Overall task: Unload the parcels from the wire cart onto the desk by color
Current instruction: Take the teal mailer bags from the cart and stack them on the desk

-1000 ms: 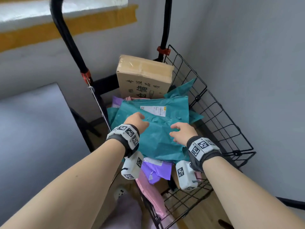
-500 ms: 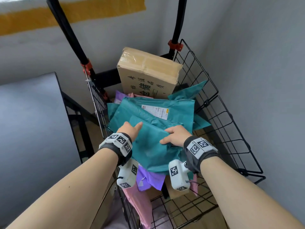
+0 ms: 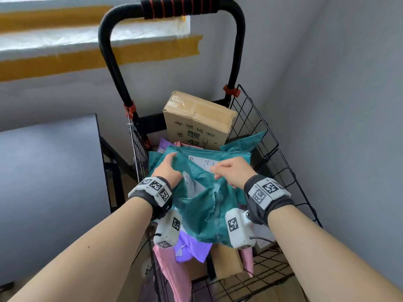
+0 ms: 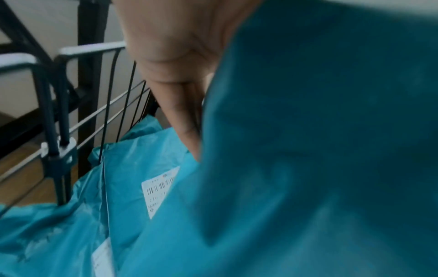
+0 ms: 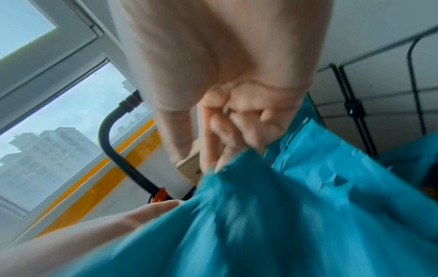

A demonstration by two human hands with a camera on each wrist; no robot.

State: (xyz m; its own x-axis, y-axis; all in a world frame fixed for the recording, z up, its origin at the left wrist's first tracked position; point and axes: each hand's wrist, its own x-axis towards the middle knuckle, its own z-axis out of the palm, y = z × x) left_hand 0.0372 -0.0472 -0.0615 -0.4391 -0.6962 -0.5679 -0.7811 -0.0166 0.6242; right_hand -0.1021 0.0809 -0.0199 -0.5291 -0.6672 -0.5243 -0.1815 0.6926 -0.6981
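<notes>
The black wire cart [image 3: 272, 149] holds a heap of parcels. My left hand [image 3: 166, 168] grips the left edge of the top teal parcel [image 3: 202, 205], and my right hand [image 3: 229, 172] pinches its right side; the bag hangs crumpled between them, raised off the pile. A second teal parcel [image 3: 226, 155] with a white label lies just under it. In the left wrist view my left hand [image 4: 184, 112] runs down beside the held teal parcel [image 4: 308, 150], above another labelled teal parcel [image 4: 132, 178]. The right wrist view has my right hand [image 5: 237, 127] curled on the teal parcel [image 5: 284, 215].
A taped cardboard box [image 3: 196, 120] stands upright at the cart's back. Purple [image 3: 192, 247] and pink [image 3: 174, 273] bags lie lower at the front. The grey desk [image 3: 50, 171] is to the left. The cart handle [image 3: 174, 7] arches overhead; a grey wall is close on the right.
Both hands have closed on the top teal parcel and lifted it off the pile, bunching it. The head view has tilted up, so the cart handle now shows.
</notes>
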